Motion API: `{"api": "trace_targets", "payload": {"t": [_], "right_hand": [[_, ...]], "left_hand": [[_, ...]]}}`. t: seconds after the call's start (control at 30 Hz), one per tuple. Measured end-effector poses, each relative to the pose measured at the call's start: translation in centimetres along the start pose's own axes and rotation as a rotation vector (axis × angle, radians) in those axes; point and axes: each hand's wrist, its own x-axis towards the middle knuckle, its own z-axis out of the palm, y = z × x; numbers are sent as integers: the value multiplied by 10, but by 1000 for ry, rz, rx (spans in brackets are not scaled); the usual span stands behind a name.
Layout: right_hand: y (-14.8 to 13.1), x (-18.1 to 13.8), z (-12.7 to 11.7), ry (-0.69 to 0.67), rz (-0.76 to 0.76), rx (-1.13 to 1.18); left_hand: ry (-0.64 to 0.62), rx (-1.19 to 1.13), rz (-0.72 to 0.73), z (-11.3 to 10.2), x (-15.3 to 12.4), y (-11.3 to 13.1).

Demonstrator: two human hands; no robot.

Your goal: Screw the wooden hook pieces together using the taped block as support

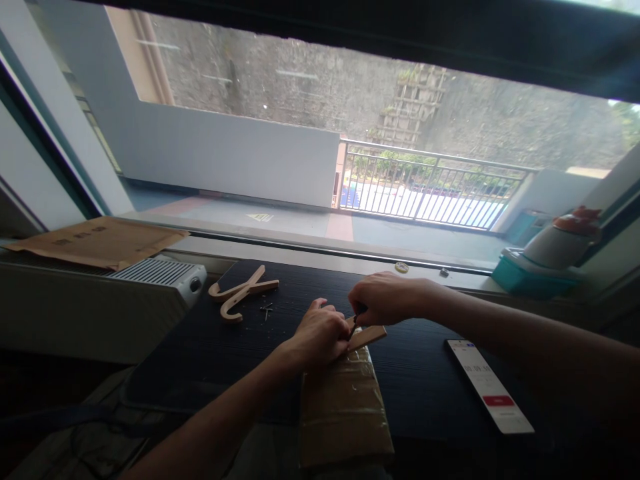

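My left hand (323, 333) presses a light wooden piece (370, 337) down on a tape-wrapped cardboard block (345, 417), its fingers closed around the near part. Above it, my right hand (380, 298) is closed on a thin dark tool, which looks like a screwdriver (353, 325); its tip points down at the wood beside my left fingertips. Most of the handle is hidden in the fist. Left of my hands, crossed wooden pieces with hooked ends (245, 291) lie on the black table, with a few small screws (267, 311) close by.
A phone (490, 385) showing a timer lies on the table's right side. A brown envelope (100, 241) rests on a white vented unit (163, 272) at left. On the windowsill are a tape roll (401, 267) and a teal box (533, 277). Crumbs dot the black table (200, 353).
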Motion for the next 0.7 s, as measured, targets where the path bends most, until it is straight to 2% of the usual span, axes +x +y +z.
{"api": "trace_targets", "payload": {"t": [0.13, 0.37, 0.6, 0.7], "right_hand": [[0, -4, -2, 6, 34, -44], [-2, -6, -6, 29, -78, -37], [-6, -8, -5, 34, 19, -70], [-10, -9, -8, 37, -10, -83]], "left_hand": [[16, 1, 10, 0, -1, 0], [52, -37, 18, 6, -2, -4], [53, -29, 25, 5, -1, -3], [43, -57, 16, 3, -2, -2]]}}
